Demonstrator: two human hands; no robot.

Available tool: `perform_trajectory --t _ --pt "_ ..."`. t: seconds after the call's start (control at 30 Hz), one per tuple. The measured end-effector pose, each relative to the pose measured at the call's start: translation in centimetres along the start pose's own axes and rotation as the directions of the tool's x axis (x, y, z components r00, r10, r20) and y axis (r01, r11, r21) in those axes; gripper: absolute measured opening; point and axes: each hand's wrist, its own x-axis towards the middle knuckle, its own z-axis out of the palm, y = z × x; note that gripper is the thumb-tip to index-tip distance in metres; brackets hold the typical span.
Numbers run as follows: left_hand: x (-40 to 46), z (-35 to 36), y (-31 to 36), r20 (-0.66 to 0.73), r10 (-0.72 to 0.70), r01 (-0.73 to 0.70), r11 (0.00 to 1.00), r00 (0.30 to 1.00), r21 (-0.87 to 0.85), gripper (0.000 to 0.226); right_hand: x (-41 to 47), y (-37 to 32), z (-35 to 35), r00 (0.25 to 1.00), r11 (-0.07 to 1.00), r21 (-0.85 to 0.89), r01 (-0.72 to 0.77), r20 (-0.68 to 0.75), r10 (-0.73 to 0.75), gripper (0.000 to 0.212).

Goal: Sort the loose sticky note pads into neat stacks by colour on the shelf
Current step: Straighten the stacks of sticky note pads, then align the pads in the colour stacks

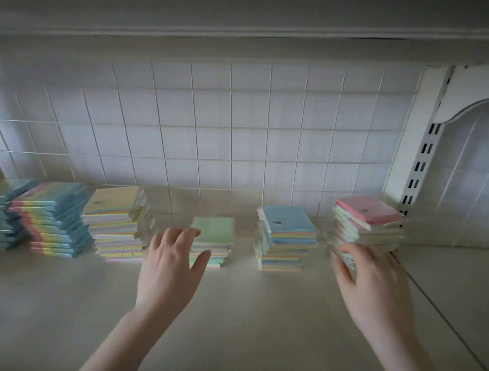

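Note:
Several stacks of pastel sticky note pads stand in a row on the shelf (228,314). From the left: two leaning stacks (53,218), a yellow-topped stack (116,220), a short green-topped stack (215,235), a blue-topped stack (287,237) and a pink-topped stack (369,220). My left hand (171,264) has straight fingers that touch the left side of the green-topped stack. My right hand (372,281) curls around a pad at the lower left of the pink-topped stack; that spot is blurred.
A white wire-grid back panel (212,131) rises behind the stacks. An upper shelf (249,20) hangs overhead. At the right stand a slotted white upright (421,157) and a shelf bracket (475,94). A seam in the shelf surface (445,321) runs diagonally on the right.

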Motion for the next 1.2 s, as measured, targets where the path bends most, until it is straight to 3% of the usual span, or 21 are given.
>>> perform_trajectory --t 0.2,0.57,0.9,1.03,1.2 --pt "-2.7 -1.4 0.4 0.109 0.062 -0.063 0.998 0.992 0.012 0.053 -4.0 1.0 -1.6 0.986 0.982 -0.166 -0.095 0.122 0.116 0.032" --pt "-7.1 0.3 6.5 0.266 0.108 -0.068 0.986 0.958 -0.154 0.082 -8.1 4.5 -8.1 0.984 0.954 -0.260 -0.148 0.055 0.167 0.036" --pt "-10.8 3.2 23.4 0.282 0.143 -0.073 0.967 0.949 -0.245 0.086 -9.1 19.7 -16.2 0.974 0.936 -0.269 -0.226 -0.039 0.223 0.035" --pt "-13.0 5.2 31.9 0.327 0.138 -0.046 0.961 0.935 -0.273 0.061 -8.7 27.3 -19.5 0.967 0.928 -0.290 -0.233 0.031 0.252 0.032" --pt "-14.2 7.2 40.0 0.341 0.130 -0.027 0.956 0.931 -0.291 0.055 -8.2 34.7 -22.4 0.960 0.923 -0.307 -0.233 0.081 0.270 0.030"
